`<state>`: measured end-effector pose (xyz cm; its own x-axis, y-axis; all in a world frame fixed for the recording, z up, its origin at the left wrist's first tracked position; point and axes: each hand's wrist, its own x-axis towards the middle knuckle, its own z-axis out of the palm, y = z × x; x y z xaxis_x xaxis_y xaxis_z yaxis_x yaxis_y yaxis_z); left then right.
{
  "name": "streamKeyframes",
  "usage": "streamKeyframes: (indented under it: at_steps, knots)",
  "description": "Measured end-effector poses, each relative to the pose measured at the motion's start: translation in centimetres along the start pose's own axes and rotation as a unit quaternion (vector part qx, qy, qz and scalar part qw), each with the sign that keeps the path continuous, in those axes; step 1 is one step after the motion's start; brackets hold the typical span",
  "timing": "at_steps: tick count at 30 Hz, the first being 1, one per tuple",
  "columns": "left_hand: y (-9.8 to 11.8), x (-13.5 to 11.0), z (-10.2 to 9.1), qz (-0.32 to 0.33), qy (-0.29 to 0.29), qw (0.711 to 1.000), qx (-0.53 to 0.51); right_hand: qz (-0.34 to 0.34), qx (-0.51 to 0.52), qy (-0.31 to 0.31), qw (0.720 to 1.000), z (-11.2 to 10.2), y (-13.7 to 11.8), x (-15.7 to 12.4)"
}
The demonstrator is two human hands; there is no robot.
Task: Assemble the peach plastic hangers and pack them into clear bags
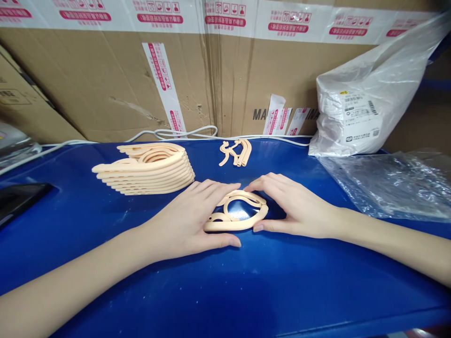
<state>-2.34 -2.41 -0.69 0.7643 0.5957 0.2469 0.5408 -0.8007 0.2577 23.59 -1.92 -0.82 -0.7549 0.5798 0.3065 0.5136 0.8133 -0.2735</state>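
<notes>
Hanger lies left to right on the tabletop, right hand gripping its right end, left hand over its left end, grip unclear.

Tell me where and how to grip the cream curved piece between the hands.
I'd grip the cream curved piece by its rounded right end, coming from the right: thumb on the near edge, fingers on the far. It lies flat on the blue table, and its bowed sides draw together there, so one hand should span both. The left hand covers the other end.
</notes>
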Motion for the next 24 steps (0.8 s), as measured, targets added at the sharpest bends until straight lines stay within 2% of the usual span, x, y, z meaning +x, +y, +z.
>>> streamKeyframes:
  at_steps: [8, 12, 17, 21, 24]
  knots:
    - [0.2, 0.0, -0.1, -0.002, -0.001, 1.000, -0.015, -0.019, 0.003, 0.005, 1.000, 0.1, -0.1, -0.1]
    - [0.4, -0.1, -0.1, 0.005, 0.018, 0.999, -0.027, -0.016, 0.002, 0.007, 1.000, 0.1, 0.0, 0.0]
    - [0.5, -0.3, -0.4, 0.008, 0.049, 0.999, -0.019, 0.023, 0.091, 0.038, 0.995, -0.2, 0.6, -0.3]
    - [0.7, -0.5, -1.6, 0.006, 0.081, 0.997, 0.007, 0.084, 0.137, 0.081, 0.984, -0.4, 1.3, -0.5]
    - [1.2, -0.7, -3.3, -0.011, 0.116, 0.993, 0.006, 0.079, 0.067, 0.051, 0.993, -0.5, 1.3, -0.2]
